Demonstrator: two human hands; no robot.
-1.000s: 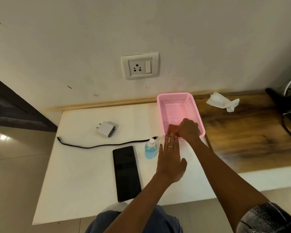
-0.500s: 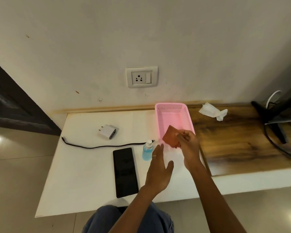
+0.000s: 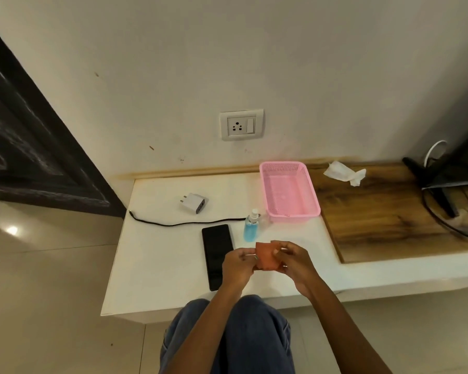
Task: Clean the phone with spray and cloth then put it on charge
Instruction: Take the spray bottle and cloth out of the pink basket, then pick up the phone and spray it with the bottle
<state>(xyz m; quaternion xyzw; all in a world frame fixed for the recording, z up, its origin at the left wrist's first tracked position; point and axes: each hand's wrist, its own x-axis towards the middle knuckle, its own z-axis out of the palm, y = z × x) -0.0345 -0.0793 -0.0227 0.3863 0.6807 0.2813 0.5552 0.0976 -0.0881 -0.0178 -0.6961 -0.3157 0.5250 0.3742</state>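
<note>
You've got the orange cloth (image 3: 267,255) pinched between both hands above the white table (image 3: 157,265), left hand (image 3: 238,267) on its left edge, right hand (image 3: 295,259) on its right. The phone (image 3: 217,255) lies face up just left of your hands, the spray bottle (image 3: 251,225) upright beside it, near the pink basket (image 3: 289,191).

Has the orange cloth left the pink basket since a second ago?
Yes. The orange cloth is out of the pink basket, nearer the person, held by both the left hand and right hand.
</note>
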